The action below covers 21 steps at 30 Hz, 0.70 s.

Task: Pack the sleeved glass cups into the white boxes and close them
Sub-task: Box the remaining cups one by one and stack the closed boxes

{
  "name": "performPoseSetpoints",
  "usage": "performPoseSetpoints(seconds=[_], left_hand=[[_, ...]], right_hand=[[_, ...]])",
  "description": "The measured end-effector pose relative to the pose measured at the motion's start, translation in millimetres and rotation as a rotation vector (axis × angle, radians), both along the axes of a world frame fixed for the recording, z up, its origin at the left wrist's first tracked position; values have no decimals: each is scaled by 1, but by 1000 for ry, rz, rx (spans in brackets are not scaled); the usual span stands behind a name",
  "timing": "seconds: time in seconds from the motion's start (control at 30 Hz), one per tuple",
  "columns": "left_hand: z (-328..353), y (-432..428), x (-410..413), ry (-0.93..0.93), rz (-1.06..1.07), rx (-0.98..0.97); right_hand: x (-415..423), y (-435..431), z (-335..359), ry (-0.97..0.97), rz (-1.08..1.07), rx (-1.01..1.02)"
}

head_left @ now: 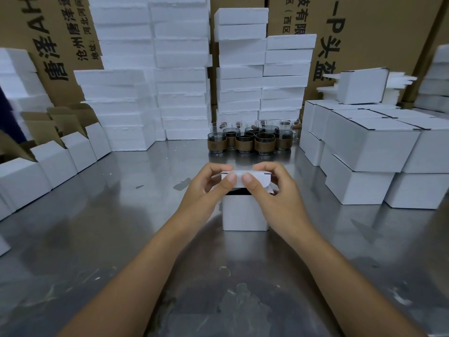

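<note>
A small white box (245,215) stands upright on the steel table (97,239) in front of me. Its lid flap (252,177) is bent over the top, with a dark gap still showing under it. My left hand (206,186) pinches the flap's left end, thumb on the front. My right hand (272,188) pinches the right end the same way. What is inside the box is hidden. Several glass cups with brown sleeves (252,141) stand in a cluster behind the box.
Open white boxes (56,161) line the left side, flaps up. Closed white boxes (369,152) are stacked on the right. Tall stacks of white foam pieces (182,76) and brown cartons (364,32) fill the back.
</note>
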<state>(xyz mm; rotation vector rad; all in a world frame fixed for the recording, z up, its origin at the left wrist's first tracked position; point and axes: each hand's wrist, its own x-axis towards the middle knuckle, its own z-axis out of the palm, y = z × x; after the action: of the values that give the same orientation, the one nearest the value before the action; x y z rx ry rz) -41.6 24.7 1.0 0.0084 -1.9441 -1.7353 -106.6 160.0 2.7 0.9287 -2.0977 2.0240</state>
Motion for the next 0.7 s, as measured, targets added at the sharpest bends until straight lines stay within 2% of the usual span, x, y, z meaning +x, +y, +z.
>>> performPoseSetpoints(seconds=[0.3,0.43,0.53,0.7], left_hand=[[-1,-7,1,35,-117,98],[-1,-12,2,-10,-164,148],[-1,-13,0,-29,-146,141],[1,-15,-5,-82,-124,166]], right_hand=[[-4,4,-1,60,71,25],[-6,4,-3,15,67,45],[-6,1,1,-53,32,-34],[-10,0,-1,-56,25,-44]])
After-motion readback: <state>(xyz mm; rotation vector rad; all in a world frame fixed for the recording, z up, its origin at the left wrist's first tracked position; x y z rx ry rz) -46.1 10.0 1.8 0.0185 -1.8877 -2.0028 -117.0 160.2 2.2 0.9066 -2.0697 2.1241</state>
